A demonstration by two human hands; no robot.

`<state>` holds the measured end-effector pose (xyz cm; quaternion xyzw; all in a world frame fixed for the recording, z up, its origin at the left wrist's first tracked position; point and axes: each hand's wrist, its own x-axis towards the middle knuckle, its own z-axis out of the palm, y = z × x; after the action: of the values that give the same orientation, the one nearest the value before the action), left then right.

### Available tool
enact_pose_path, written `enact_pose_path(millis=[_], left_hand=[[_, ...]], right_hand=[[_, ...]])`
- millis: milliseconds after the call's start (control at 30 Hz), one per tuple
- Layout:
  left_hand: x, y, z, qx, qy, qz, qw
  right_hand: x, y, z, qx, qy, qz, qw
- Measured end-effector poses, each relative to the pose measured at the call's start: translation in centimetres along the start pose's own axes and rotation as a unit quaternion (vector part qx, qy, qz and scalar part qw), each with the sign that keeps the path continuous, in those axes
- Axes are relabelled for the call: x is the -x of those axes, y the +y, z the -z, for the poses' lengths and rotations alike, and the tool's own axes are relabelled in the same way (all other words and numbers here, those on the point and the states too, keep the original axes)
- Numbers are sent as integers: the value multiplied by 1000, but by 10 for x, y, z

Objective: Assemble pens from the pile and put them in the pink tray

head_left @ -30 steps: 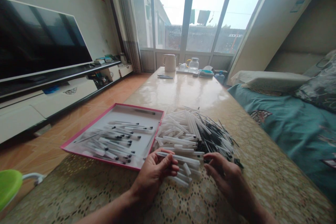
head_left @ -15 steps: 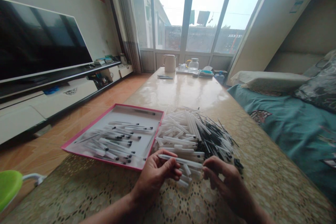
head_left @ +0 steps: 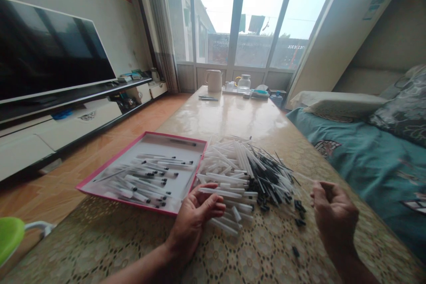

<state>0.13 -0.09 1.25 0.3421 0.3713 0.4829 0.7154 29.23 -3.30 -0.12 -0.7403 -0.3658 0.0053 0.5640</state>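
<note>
My left hand (head_left: pixel 196 219) grips a white pen barrel (head_left: pixel 224 192) between thumb and fingers, low over the near side of the pile. Off to the right, my right hand (head_left: pixel 334 206) is closed in a pinch, with a thin pale rod (head_left: pixel 303 177) reaching left from its fingertips. The rod is faint, so its exact kind is unclear. Between the hands lies a heap of white pen tubes (head_left: pixel 226 159) with dark thin refills (head_left: pixel 269 171) at its right. Small black plugs (head_left: pixel 299 206) are scattered nearest my right hand.
Left of the heap stands a shallow pink-rimmed box lid (head_left: pixel 109 155) holding several pens with black ends (head_left: pixel 156 173). At the table's far end are a beige jug (head_left: pixel 214 80), a glass pitcher (head_left: pixel 244 82) and a tissue pack (head_left: pixel 260 92). A sofa (head_left: pixel 359 155) borders the right side.
My right hand has moved away from the barrel's end, out to the right, with the thin pale rod extending from it. My left hand keeps the barrel, shifted slightly left.
</note>
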Motion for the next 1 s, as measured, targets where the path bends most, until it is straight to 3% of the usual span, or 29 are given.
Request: enact_pose_path(millis=[200, 467, 533, 633, 700, 833, 867, 933, 1000], left_hand=[[4, 7, -6, -26, -9, -32, 999], [16, 4, -11, -175, -113, -101, 973], [26, 12, -19, -289, -172, -133, 932], [36, 33, -29, -476, -259, -183, 820], [32, 49, -31, -551, -273, -210, 760], [-3, 76, -9, -651, -212, -240, 689], [-15, 82, 2, -686, -182, -242, 662], [-41, 93, 27, -775, -104, -237, 577], [-63, 101, 53, -800, -62, -225, 552]], right_hand=[[3, -10, -7, 64, -87, 17, 994], [11, -12, -6, 89, -52, 27, 994], [14, -12, -7, 90, -60, 34, 994], [18, -13, -8, 87, -80, 43, 992], [20, -13, -8, 81, -88, 43, 992], [21, -14, -8, 75, -88, 48, 992], [21, -14, -8, 73, -89, 51, 992], [21, -14, -8, 66, -93, 55, 992], [20, -13, -9, 61, -99, 61, 991]])
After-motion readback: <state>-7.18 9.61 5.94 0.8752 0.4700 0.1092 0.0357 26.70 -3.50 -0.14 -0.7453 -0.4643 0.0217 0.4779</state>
